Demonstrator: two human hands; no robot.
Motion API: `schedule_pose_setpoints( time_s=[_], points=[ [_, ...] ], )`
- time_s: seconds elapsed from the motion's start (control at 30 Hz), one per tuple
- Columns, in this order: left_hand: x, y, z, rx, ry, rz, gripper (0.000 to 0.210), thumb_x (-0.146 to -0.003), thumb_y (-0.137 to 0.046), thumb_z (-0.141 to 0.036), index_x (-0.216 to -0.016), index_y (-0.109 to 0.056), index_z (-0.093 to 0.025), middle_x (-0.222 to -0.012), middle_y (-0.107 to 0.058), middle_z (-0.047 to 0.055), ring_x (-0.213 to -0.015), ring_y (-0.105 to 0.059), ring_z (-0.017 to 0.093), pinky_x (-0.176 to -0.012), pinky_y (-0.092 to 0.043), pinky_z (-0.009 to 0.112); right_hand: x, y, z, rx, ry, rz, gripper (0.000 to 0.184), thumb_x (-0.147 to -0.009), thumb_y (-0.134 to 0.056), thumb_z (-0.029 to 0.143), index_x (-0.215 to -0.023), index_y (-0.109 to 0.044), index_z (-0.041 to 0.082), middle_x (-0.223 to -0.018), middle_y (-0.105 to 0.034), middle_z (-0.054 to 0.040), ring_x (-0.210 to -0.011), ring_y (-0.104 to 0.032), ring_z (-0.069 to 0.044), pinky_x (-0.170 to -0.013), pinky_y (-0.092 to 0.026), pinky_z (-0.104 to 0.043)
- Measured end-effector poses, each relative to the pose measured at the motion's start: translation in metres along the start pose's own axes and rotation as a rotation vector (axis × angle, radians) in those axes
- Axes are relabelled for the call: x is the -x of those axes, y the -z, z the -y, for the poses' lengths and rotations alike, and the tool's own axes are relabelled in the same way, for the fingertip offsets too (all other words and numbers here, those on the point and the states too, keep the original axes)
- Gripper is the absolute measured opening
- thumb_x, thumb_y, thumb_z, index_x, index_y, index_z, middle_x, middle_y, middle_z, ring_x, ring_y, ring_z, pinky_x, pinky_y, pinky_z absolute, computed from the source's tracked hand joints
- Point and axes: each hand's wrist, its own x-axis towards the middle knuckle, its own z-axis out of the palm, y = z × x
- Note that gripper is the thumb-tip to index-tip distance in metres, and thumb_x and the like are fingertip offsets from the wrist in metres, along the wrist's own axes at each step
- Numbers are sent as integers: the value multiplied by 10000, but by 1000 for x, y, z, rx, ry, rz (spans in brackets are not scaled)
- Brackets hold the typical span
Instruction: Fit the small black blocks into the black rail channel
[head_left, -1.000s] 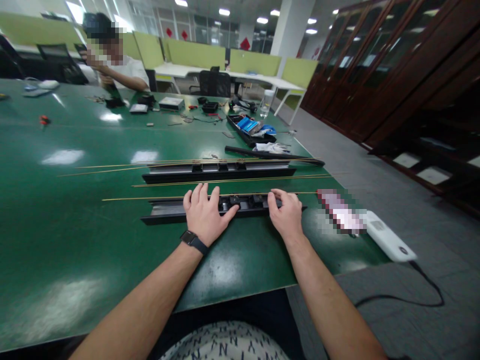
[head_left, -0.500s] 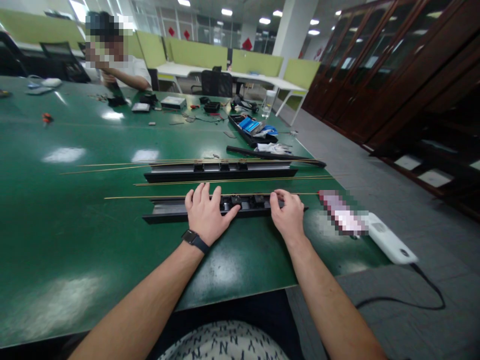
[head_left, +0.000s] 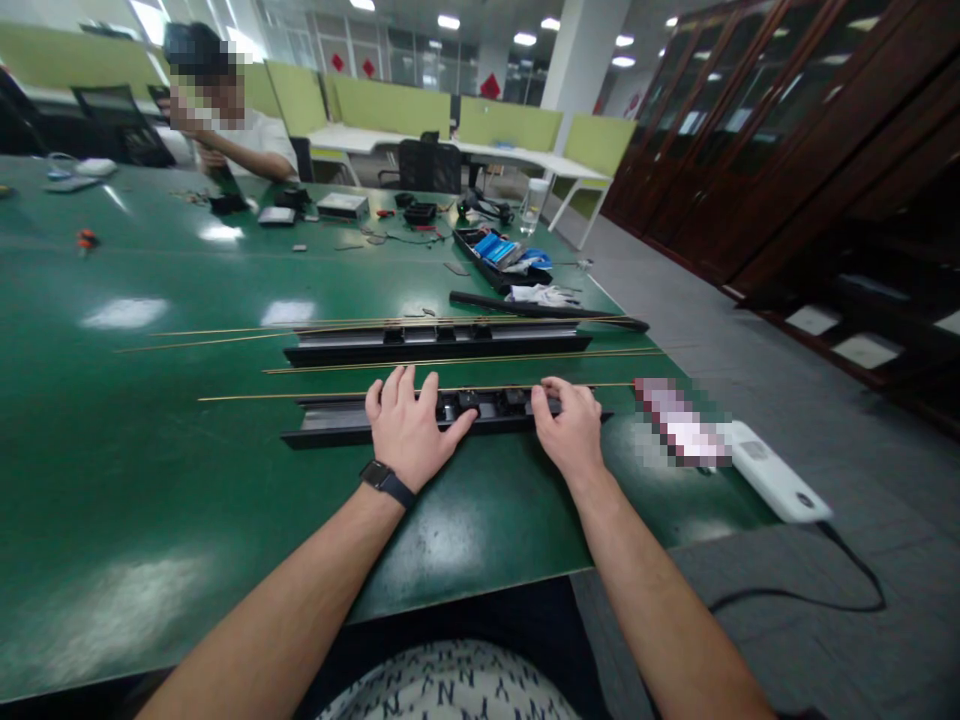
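My left hand [head_left: 409, 430] lies with fingers spread across the near black channel [head_left: 326, 437], its thumb by a small black block [head_left: 466, 400] inside it. At the channel's right part, my right hand [head_left: 568, 425] is closed, thumb and forefinger pinched at a thin brass-coloured rod [head_left: 247, 399]. The rod runs along the channel's far edge and sticks out past its left end. The fingertips partly hide the grip. Behind lies a second black channel [head_left: 442, 350] with black blocks in it and thin rods along it.
A phone [head_left: 679, 420] and a white power strip [head_left: 776, 475] with a black cable lie at the right table edge. Farther back are a long black bar [head_left: 547, 310], gloves [head_left: 544, 295] and a black tray [head_left: 480, 262] of blue items. Another person [head_left: 247, 140] sits across the green table.
My right hand has shifted slightly left along the near channel, and the rod's left end reaches a little farther left. My left hand stays in place on the channel.
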Motion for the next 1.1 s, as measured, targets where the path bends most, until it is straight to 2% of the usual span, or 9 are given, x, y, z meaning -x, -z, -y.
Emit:
schedule_pose_setpoints(
  time_s=[0.6, 1.1],
  points=[
    [0, 1, 0, 10, 0, 6, 698, -918, -606, -694, -1390, -665, -183, -1514, -583, 238, -1491, -447, 395, -1250, -251, 609, -1, 1, -2, 11, -26, -8, 401, -1012, -492, 518, -1096, -753, 225, -1025, -788, -96, -1075, -645, -288, -981, -408, -447],
    [0, 1, -1, 19, 4, -9, 644, -893, -639, -611, -1379, -669, -189, -1509, -594, 220, -1482, -457, 396, -1251, -252, 612, -2, 1, -3, 11, -32, -1, 400, -1005, -495, 513, -1094, -758, 225, -1026, -793, -102, -1077, -641, -295, -983, -413, -455]
  ],
)
